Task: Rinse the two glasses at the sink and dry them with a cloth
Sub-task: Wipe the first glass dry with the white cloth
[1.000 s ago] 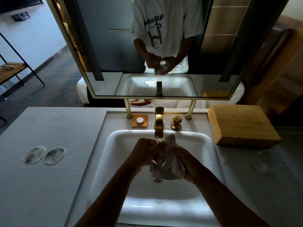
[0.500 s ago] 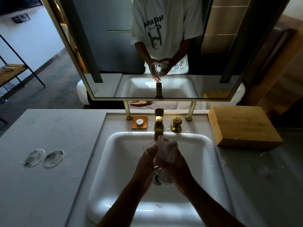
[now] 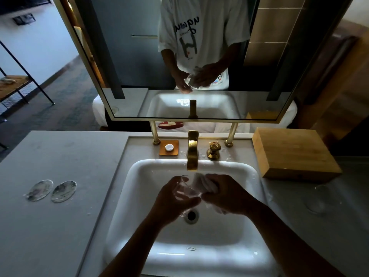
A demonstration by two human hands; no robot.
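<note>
Over the white sink, my left hand grips a clear glass tilted on its side, its mouth toward the right. My right hand holds a white cloth bunched against the mouth of that glass. A second clear glass stands on the grey counter to the right of the sink, faint in the dim light. The mirror above repeats both hands, the glass and the cloth.
A gold tap and its handle stand behind the basin, with a small soap dish to their left. A wooden box sits at the back right. Two round coasters lie on the left counter.
My hands have drawn slightly apart. The glass has tipped sideways in my left hand, and the cloth has shifted to its right end in my right hand.
</note>
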